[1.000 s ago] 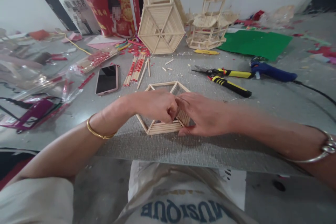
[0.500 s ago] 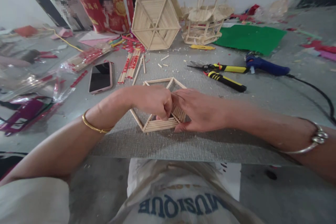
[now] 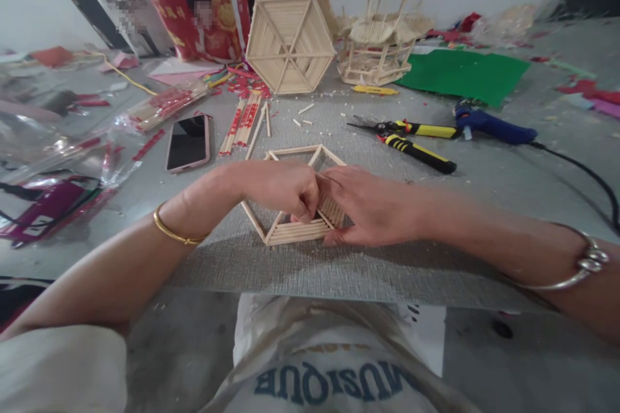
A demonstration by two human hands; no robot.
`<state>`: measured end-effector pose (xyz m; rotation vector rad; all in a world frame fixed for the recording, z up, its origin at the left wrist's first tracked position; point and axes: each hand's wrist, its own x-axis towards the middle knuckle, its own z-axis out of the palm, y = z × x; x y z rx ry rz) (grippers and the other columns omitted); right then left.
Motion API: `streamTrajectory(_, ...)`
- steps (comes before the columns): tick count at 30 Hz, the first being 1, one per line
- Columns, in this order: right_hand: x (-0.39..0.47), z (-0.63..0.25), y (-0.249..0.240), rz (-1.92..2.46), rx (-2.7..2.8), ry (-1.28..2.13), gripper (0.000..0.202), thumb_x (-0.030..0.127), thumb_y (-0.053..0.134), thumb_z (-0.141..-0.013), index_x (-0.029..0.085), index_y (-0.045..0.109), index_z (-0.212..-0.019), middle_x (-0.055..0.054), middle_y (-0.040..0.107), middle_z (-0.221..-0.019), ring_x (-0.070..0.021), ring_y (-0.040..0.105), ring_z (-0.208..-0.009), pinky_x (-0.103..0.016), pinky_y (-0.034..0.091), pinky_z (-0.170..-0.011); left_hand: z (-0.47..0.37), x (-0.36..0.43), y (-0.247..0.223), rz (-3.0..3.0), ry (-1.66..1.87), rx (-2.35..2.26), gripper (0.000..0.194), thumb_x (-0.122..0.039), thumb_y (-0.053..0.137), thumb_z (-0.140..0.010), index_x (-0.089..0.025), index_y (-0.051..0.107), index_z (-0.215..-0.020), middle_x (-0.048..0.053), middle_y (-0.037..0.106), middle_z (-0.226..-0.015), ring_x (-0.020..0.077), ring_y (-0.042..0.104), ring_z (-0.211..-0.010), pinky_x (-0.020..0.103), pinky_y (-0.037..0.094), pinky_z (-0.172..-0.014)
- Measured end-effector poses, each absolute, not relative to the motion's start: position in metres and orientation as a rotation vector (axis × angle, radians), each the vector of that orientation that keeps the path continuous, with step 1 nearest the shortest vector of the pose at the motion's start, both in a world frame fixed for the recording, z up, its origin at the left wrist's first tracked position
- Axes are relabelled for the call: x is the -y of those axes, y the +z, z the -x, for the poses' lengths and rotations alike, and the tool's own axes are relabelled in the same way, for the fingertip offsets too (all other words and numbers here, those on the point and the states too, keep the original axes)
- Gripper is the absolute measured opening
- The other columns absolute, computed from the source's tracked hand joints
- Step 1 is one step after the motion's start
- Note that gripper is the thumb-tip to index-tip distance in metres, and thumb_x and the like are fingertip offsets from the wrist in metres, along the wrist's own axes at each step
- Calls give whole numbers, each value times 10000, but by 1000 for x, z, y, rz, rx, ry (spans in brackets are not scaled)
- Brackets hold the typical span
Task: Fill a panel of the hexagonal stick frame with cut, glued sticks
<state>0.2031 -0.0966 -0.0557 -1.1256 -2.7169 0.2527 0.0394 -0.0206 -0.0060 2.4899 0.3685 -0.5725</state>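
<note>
A hexagonal frame of thin wooden sticks (image 3: pixel 296 232) lies flat on the grey table near its front edge, two of its sections lined with parallel sticks. My left hand (image 3: pixel 295 192) is over its middle, fingers curled and closed; whatever they pinch is hidden. Against its right side rests my right hand (image 3: pixel 356 203), thumb at the lower right corner and fingers bent over the stick-lined section, gripping the frame there. The two hands meet near the frame's centre and cover part of it.
Behind stand a hexagonal stick panel (image 3: pixel 289 45) and a stick pavilion (image 3: pixel 380 45). Yellow-black pliers (image 3: pixel 421 148) and a blue glue gun (image 3: pixel 498 126) lie right, near green paper (image 3: pixel 469 74). A phone (image 3: pixel 188 142), stick bundles (image 3: pixel 242 122) and plastic wrappers (image 3: pixel 116 142) lie left.
The whole view has shifted slightly. Both hands keep nearly the same place on the frame, with only a very small movement of the left fingers.
</note>
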Motion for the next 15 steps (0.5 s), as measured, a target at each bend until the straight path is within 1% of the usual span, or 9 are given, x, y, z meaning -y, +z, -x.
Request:
streamTrajectory(3,97,-203,-57,1115,2704,265,505,488,640,-741,148,502,-1088,-144,557,-1093,-292,509,-1033,-500,391,-913,-39,21,-6,-2482,-533,-336,113,-93,615,-708,-147,711,-682,-4,683,-669,78,544,-577,194,357,-579)
streamTrajectory(7,98,-202,-56,1101,2688,286,478,468,658,-729,149,518,-1057,-140,562,-1066,-290,516,-1018,-499,392,-912,-38,18,-10,-2481,-530,-270,114,-86,619,-700,-147,706,-660,-4,663,-624,94,554,-594,202,369,-587)
streamTrajectory(12,100,-201,-53,1122,2706,288,455,434,651,-745,128,525,-1058,-154,564,-1074,-294,512,-1029,-500,392,-919,-37,18,-13,-2489,-529,-292,103,-88,627,-701,-135,714,-730,12,674,-666,105,580,-643,192,388,-607)
streamTrajectory(15,101,-200,-51,1130,2716,275,456,436,647,-748,128,523,-1060,-158,562,-1096,-293,510,-1036,-494,387,-931,-35,20,-12,-2519,-500,-310,111,-86,630,-701,-146,715,-737,1,682,-677,90,578,-620,182,377,-586)
